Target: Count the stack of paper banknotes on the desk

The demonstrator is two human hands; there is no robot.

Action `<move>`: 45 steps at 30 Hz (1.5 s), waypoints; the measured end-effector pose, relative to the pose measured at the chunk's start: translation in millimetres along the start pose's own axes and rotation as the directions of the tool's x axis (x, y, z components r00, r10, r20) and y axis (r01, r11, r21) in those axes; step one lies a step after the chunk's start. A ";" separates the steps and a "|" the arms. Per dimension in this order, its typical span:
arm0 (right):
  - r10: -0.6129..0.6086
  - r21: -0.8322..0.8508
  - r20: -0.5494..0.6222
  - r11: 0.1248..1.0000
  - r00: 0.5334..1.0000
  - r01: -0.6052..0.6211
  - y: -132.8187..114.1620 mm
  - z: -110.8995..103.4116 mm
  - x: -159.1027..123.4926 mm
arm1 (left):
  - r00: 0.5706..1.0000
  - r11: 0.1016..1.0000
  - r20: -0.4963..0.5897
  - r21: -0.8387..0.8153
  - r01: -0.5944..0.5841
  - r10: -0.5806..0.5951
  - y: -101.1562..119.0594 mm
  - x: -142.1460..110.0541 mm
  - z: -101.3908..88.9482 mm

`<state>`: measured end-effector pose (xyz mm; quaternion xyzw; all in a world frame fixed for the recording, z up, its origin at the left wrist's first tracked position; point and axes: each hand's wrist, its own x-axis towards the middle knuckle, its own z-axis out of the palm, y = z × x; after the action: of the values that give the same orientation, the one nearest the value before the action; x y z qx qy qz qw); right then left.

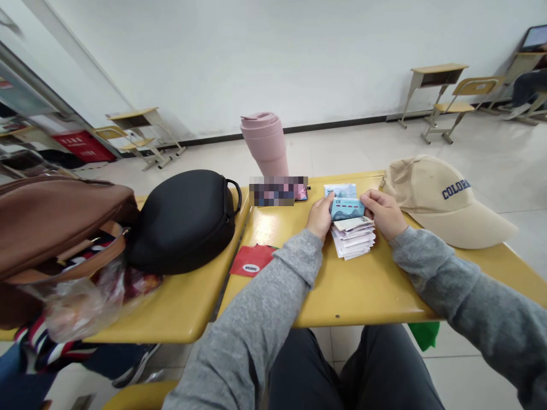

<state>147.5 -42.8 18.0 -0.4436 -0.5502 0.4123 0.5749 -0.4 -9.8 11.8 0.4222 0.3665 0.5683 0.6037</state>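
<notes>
Looking through the head view, we see the left hand [321, 217] and the right hand [384, 213] pinching opposite sides of a small blue printed rectangular card [348, 209], thumb and fingers closed on it. We judge that this two-sided hold steadies it, printed face towards us. Just nearer than the fingers lies an uneven stack of folded white papers [354, 240], probably set there for easy reach; we cannot tell whether the card touches it. Just beyond the fingertips lies a pale-blue printed paper piece [341, 189], with the desk's far edge close behind. We find open room on the glossy yellow desktop [363, 293] between stack and near edge. Right of the right fingers, a beige cloth cap [444, 199] limits sideways movement; beyond the left fingers stands a tall pink tumbler [265, 142].
</notes>
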 end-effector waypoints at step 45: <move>-0.001 -0.213 -0.126 0.977 0.992 -0.026 13.2 -6.1 8.4 | 0.995 0.998 0.088 -0.015 0.057 -0.056 -5.1 0.2 -0.3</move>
<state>154.3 -31.6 7.5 -0.5315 -0.5515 0.3254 0.5544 1.2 -9.5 6.9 0.4310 0.3467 0.5350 0.6386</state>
